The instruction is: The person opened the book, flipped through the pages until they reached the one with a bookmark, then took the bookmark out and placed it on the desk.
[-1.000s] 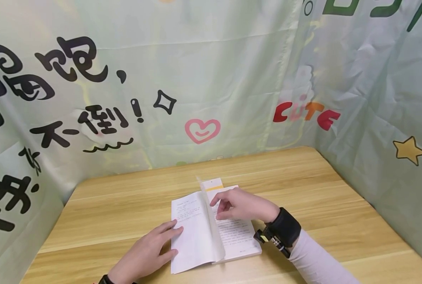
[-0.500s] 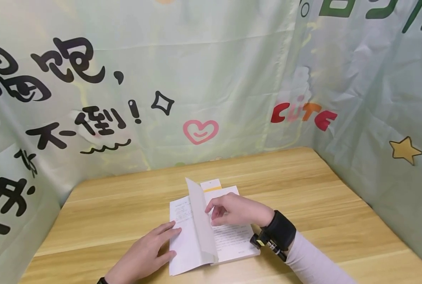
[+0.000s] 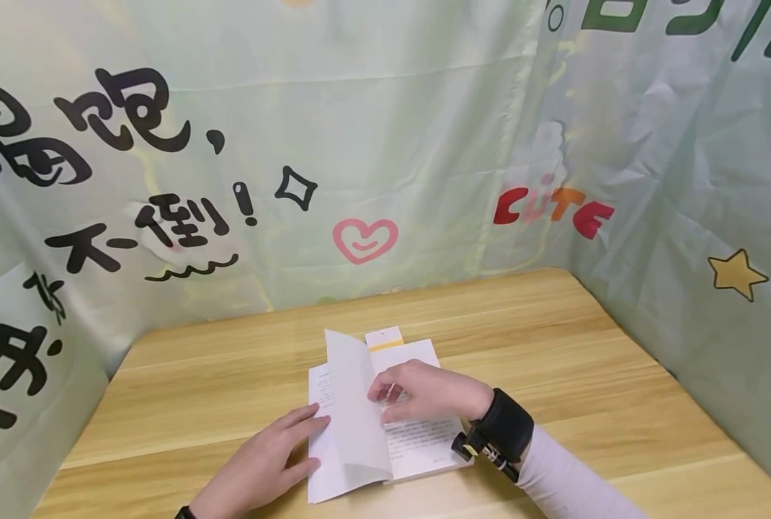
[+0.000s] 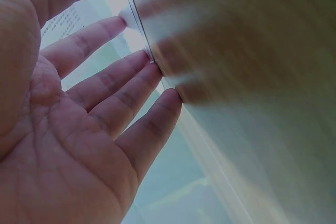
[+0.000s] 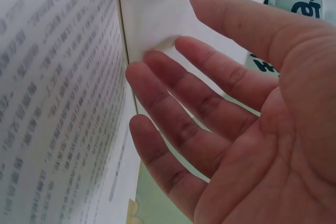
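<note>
An open book [image 3: 424,450] lies on the wooden table, print showing on its right-hand page. One leaf [image 3: 358,414] arches up from the middle and leans over the left side, covering most of that page. My right hand [image 3: 434,389] is over the gutter with its fingertips at the leaf. Those fingers are loosely bent and the thumb stands apart from them in the right wrist view, where the printed page [image 5: 58,103] fills the left. At the book's left edge, my left hand [image 3: 272,450] touches the paper with extended, spread fingertips, seen also in the left wrist view.
A white card with a yellow band [image 3: 384,337] sticks out past the book's top edge. The wooden table [image 3: 217,375] meets printed cloth walls [image 3: 424,130] at the back and sides. Each wrist wears a black band; a small camera [image 3: 486,450] shows at the right one.
The leaf has swung from near upright over to the left, covering more of the left page. My right hand has followed it slightly left and towards me. The left hand stays at the book's edge.
</note>
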Demonstrator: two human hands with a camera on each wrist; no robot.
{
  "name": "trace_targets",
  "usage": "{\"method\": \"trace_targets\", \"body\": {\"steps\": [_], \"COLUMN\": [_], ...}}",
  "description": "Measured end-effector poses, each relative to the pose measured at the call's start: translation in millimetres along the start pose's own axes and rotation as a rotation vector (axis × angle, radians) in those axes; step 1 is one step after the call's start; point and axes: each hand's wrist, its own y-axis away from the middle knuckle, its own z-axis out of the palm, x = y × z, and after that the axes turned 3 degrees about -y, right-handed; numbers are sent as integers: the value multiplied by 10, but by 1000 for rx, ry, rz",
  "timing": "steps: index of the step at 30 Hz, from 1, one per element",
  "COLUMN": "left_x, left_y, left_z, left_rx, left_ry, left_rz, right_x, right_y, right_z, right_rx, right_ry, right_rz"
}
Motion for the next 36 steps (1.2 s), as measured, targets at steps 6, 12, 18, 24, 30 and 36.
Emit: {"method": "trace_targets", "body": {"steps": [6,12,18,24,30,36], "left_x": [-11,-14,-17,-9,-3,-22], "left_y": [-2,4,-15,-35,-38,-17], "left_z": [11,16,9,21,20,14], "left_rx": [32,48,50,70,64,53], "left_ry": [-9,-35,-29,-24,-32,-64], "left_rz": [6,1,9,19,-13,-70], "right_x": [-19,-63,-65,-67,-82,-93], "right_y": [-25,-23,-25,-23,-14,-20], "right_z": [24,32,52,81,95,108], "right_rx": [-9,-17,-18,-12,-7,-13], "right_ry": [25,34,43,113,174,211], "right_rz": [-18,-24,-31,-73,-117,-120]}}
